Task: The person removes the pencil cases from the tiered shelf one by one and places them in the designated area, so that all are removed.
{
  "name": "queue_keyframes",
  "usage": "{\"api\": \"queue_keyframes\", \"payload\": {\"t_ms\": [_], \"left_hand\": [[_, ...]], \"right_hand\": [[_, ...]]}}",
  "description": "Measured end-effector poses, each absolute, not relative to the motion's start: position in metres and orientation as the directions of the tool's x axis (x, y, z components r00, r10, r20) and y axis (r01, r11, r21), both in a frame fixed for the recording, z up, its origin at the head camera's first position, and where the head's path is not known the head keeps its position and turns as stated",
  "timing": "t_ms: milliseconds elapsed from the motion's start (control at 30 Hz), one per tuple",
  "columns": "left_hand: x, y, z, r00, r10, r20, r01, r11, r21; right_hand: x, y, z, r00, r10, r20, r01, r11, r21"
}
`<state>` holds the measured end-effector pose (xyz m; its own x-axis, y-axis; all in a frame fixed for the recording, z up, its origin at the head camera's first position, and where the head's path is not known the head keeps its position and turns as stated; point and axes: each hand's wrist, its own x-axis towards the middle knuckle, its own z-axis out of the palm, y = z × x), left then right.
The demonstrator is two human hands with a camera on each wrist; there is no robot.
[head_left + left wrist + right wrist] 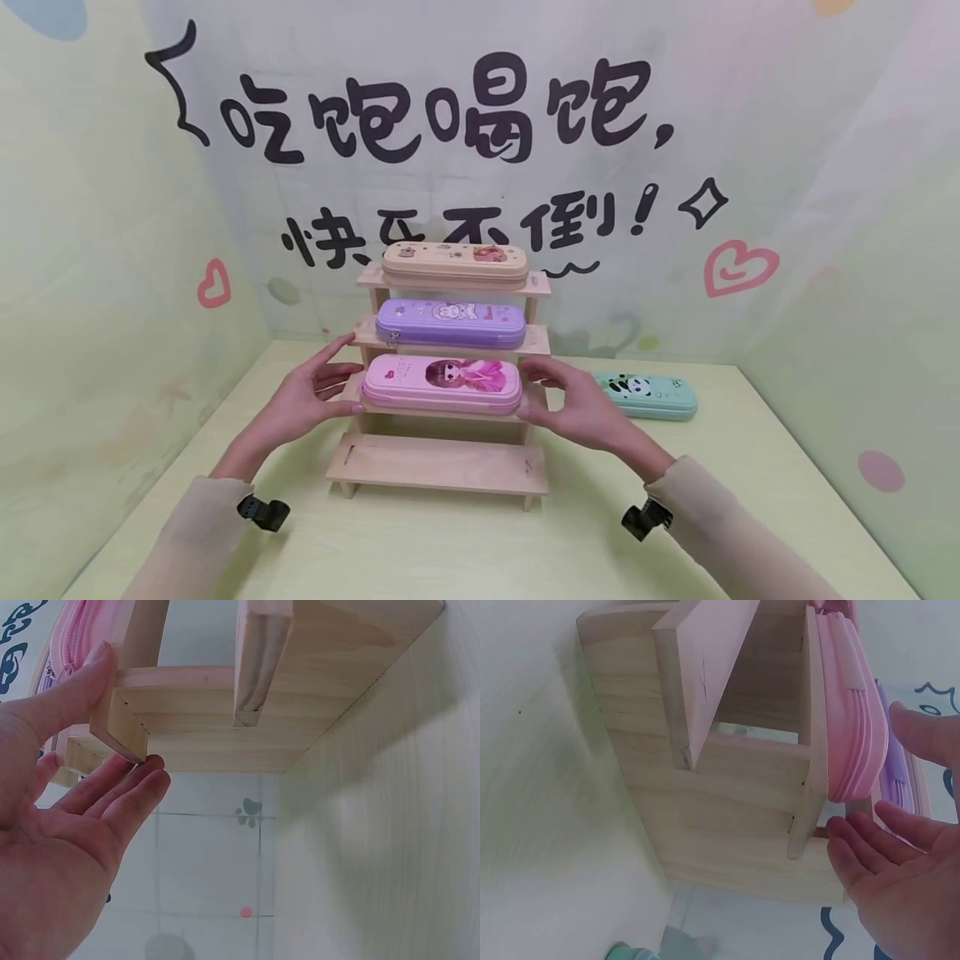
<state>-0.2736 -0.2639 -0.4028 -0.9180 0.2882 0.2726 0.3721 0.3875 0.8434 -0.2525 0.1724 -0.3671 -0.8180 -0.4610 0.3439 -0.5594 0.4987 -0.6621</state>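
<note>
A pink pencil case (pixel 405 377) with a doll picture lies on the second-lowest tier of a wooden stepped rack (pixel 442 467). My left hand (pixel 306 402) is at the tier's left end; in the left wrist view its thumb rests by the pink case (pixel 91 626) and its loosely bent fingertips meet the board's corner. My right hand (pixel 588 410) is at the right end, its thumb near the case's front corner. In the right wrist view the right hand (pixel 904 881) has thumb and fingers spread beside the pink case (pixel 844 727), holding nothing.
Above the pink case, a purple case (pixel 450 325) and a cream case (pixel 450 262) lie on the two upper tiers. The lowest tier is bare. A green panda case (pixel 660 396) lies on the table (pixel 420 554), right of the rack. Printed cloth walls stand around the table.
</note>
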Motion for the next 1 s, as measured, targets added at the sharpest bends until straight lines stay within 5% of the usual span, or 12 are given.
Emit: {"api": "queue_keyframes", "payload": {"t_ms": [1000], "left_hand": [[-0.271, -0.263, -0.403, -0.916, 0.291, 0.276, 0.375, 0.382, 0.844]], "right_hand": [[-0.255, 0.146, -0.364, -0.854, -0.439, 0.28, -0.496, 0.523, -0.693]]}}
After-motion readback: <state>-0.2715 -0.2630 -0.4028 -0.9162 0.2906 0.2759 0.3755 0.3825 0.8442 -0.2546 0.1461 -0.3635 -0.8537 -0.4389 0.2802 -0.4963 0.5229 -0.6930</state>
